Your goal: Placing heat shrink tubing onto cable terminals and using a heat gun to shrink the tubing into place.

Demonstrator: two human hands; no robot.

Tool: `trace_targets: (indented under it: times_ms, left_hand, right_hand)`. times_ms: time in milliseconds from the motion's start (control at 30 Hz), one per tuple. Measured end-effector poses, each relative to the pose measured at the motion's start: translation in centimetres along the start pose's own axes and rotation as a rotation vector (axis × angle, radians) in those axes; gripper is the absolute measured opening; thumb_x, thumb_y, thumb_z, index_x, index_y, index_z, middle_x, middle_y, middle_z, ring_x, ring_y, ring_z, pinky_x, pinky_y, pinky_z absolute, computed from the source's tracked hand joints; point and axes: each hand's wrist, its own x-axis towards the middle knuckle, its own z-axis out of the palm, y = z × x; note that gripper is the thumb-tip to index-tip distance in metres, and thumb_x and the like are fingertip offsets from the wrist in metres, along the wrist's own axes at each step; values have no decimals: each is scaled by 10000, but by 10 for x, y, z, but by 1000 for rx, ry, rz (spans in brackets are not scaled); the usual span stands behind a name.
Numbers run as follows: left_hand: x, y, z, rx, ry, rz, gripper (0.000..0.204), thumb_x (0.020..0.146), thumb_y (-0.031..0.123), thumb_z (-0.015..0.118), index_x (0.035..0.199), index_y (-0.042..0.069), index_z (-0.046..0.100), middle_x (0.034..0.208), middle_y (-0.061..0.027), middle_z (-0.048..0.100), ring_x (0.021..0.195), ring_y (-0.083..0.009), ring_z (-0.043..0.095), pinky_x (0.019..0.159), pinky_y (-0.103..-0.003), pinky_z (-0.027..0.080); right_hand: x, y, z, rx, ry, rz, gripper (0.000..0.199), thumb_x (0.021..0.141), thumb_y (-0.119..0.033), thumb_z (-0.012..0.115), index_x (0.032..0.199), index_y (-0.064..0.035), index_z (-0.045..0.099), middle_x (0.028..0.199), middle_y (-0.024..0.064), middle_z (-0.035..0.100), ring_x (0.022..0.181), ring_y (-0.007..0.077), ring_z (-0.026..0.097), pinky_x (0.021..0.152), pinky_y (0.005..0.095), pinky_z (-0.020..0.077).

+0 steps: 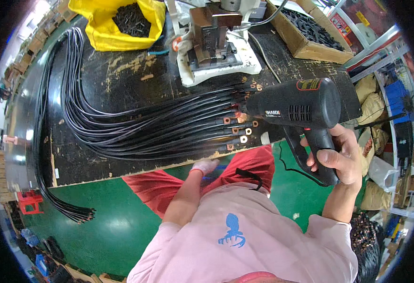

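My right hand (pixel 341 158) is closed round the handle of a black heat gun (pixel 294 104). Its nozzle points left at the lug ends of a bundle of black cables (pixel 136 127) lying on the dark table. Flat copper and silvery lugs (pixel 235 131) with holes tip the cables, fanned out close to the table's front edge; the nozzle hides some of them. A glow of orange light falls on the lugs by the nozzle. My left hand (pixel 206 166) rests at my lap just below the table edge, away from the cables, its fingers not clearly visible.
Behind the cables stands a bench press (pixel 216 47) on a white base. A yellow bag (pixel 122 45) of short black pieces is at the back left, a cardboard box (pixel 306 40) of black parts at the back right. The cables' other ends (pixel 82 213) hang off the table's left side.
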Motion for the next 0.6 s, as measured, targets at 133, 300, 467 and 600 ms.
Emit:
trace_targets:
  times_ms: [133,300,467,600]
  left_hand:
    - [-73,60,-58,89,-67,233,485,955,462,496,1238,113,680,1221,-192,681,1131,-383,645,968,-452,504]
    - [-159,65,-76,23,60,509,388,999,352,492,1202,84,685,1129,-206,687,1057,-404,654,908,-468,519]
    - [-275,111,-172,-112,135,692,194,905,146,636,1049,52,725,1024,-181,713,941,-370,675,822,-452,529]
    - [-276,129,-214,168,982,756,191,817,116,723,989,34,716,970,-149,717,894,-358,666,805,-449,521]
  right_hand:
    - [-7,7,-12,55,18,6,533,692,-97,733,1194,59,643,956,123,707,678,162,679,600,275,558]
    - [2,10,-20,78,-35,-16,485,690,-87,712,1147,63,653,923,106,697,663,149,663,588,263,546]
    - [7,18,-25,99,-38,-31,462,689,-93,715,1119,65,661,905,99,690,657,141,660,584,261,546]
    - [-3,22,-27,96,-101,-35,469,704,-110,718,1132,71,656,910,107,693,648,136,657,570,258,543]
